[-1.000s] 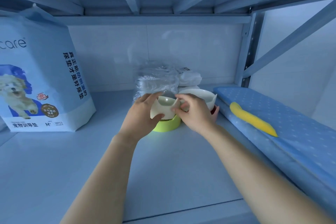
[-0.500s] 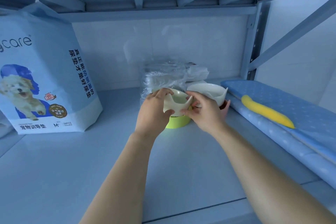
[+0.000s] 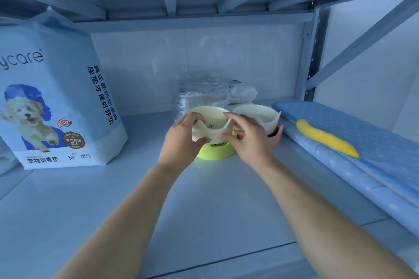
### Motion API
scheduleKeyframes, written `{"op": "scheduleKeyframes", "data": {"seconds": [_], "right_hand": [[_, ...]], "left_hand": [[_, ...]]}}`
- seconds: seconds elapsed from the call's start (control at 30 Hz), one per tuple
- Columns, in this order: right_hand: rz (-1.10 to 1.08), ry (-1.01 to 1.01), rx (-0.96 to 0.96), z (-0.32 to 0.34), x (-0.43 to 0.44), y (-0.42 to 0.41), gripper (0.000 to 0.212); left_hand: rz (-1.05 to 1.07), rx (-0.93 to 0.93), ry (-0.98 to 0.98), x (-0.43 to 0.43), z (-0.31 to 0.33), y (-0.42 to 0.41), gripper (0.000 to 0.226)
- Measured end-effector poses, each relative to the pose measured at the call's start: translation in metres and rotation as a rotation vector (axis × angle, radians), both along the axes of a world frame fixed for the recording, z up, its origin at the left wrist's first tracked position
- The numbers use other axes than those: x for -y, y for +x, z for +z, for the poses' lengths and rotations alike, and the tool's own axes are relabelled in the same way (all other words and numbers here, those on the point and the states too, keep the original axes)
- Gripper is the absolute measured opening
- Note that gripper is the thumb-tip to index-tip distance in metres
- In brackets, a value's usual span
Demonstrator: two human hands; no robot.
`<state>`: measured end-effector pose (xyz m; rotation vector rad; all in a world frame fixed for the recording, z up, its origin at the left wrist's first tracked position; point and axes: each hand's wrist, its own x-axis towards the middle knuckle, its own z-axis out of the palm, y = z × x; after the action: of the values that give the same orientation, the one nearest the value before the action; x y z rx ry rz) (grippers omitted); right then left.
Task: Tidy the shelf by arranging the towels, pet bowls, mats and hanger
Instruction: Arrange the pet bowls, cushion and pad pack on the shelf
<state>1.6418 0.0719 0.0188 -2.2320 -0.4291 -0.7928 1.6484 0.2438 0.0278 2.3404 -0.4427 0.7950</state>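
A white pet bowl with pointed ears [image 3: 210, 120] sits tilted on a lime-green base [image 3: 215, 152] in the middle of the shelf. My left hand [image 3: 181, 140] grips its left side and my right hand [image 3: 249, 140] grips its right ear and rim. A second white eared bowl [image 3: 260, 115] on a reddish base [image 3: 275, 136] stands just to the right, touching my right hand. A blue dotted mat [image 3: 362, 142] lies along the right side with a yellow hanger-like piece [image 3: 324, 138] on it. Folded white towels in clear plastic [image 3: 204, 95] sit behind the bowls.
A large blue bag of pet training pads [image 3: 56, 102] stands upright at the left. The shelf floor [image 3: 204, 210] stretches bare toward me. A metal upright and diagonal brace [image 3: 310, 63] close the right rear corner; beams of the shelf above run overhead.
Both hands stay on the white bowl over the green base; the bowl has tipped slightly toward me. The view has shifted closer and a little leftward.
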Motion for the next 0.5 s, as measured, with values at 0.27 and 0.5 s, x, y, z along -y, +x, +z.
{"op": "scheduleKeyframes", "data": {"seconds": [0.27,0.5], "right_hand": [[0.108,0.088,0.105,-0.020,-0.003,0.034,0.039],[0.126,0.044,0.164,-0.023,0.001,0.044,0.034]], "left_hand": [[-0.026,0.103,-0.066,-0.004,-0.023,0.001,0.041],[-0.032,0.125,-0.026,-0.007,-0.023,0.005,0.052]]}}
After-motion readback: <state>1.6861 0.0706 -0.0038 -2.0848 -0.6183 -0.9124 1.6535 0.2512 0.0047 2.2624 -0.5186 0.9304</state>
